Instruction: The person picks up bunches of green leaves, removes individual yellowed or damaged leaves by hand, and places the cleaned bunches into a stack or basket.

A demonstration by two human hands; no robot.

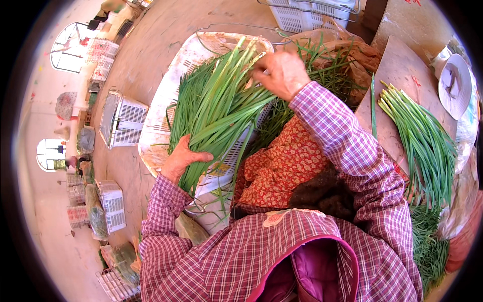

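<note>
A bunch of long green leafy stalks (pixel 216 95) lies across a dirty white plastic basket (pixel 153 141), pale ends toward the top. My left hand (pixel 186 156) is wrapped round the lower leaves at the basket's near left. My right hand (pixel 279 73) is at the pale stalk ends, fingers curled and slightly blurred; what exactly they hold is hard to make out. Loose dark greens (pixel 327 73) lie just beyond it on crumpled brown plastic. A red floral cloth (pixel 279 161) covers my lap.
At right, a neat bundle (pixel 422 141) lies on a board (pixel 382 110), with a white hat (pixel 453 85) beyond and more greens (pixel 427 241) below. A white crate (pixel 307 12) stands at the back; others (pixel 126 121) sit on the floor at left, near bags along the wall.
</note>
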